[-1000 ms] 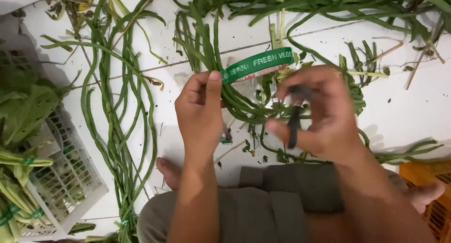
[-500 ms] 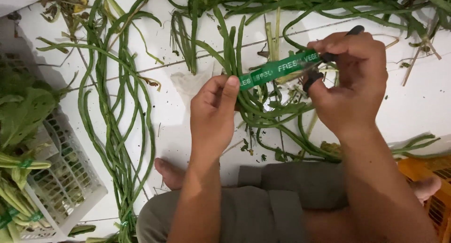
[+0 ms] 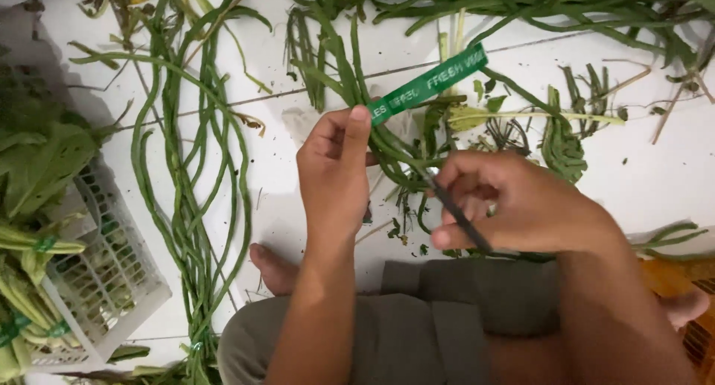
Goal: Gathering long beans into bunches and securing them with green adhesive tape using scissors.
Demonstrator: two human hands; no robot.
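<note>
Pinching one green tape strip (image 3: 428, 85) with thumb and fingers, left hand (image 3: 335, 169) is closed on its near end and on a small bunch of yardlong beans (image 3: 387, 143), held above the white tiled floor (image 3: 655, 184). Right hand (image 3: 514, 206) is closed around one thin dark tool (image 3: 458, 217), tip at the bunch. One loose bundle of long beans (image 3: 186, 176) lies left, one white plastic crate (image 3: 112, 281) with tied greens (image 3: 30, 243) beside it, one bare foot (image 3: 272, 269) below

Home floor or small produce-packing spot: white tiled floor (image 3: 670, 184), long beans (image 3: 186, 206) strewn about, white plastic crate (image 3: 112, 281) of bundled greens (image 3: 30, 243).
</note>
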